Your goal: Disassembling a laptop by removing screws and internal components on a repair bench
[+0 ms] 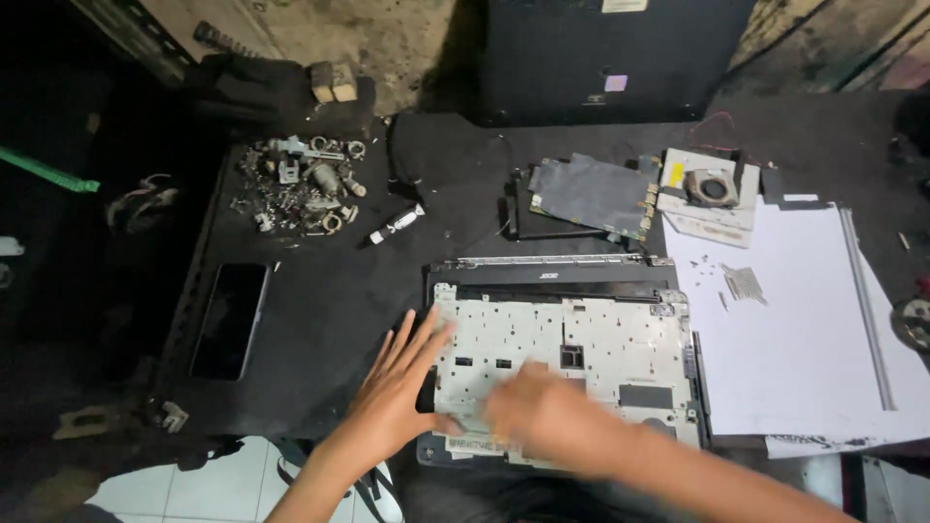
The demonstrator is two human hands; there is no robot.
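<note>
Opened laptop base point(562, 358) lying near the front edge of the dark counter point(329, 300), its pale metal inner plate facing up. The left hand point(402, 383) lies flat with fingers spread, palm down, pressing the plate's left edge and holding nothing. The right hand point(542, 416) rests on the plate's lower middle; motion blur hides how far it is open. A phone point(229, 320) lies well to the left.

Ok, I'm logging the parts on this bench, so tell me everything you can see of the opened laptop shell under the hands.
The laptop shell lies flat on the black bench, near its front edge. A pale, silvery perforated plate with small dark cut-outs fills a black frame; a black hinge strip runs along the far side. The left hand rests flat, fingers spread, on its left edge. The right hand, blurred, lies over its near middle. White sheets adjoin its right side.
</note>
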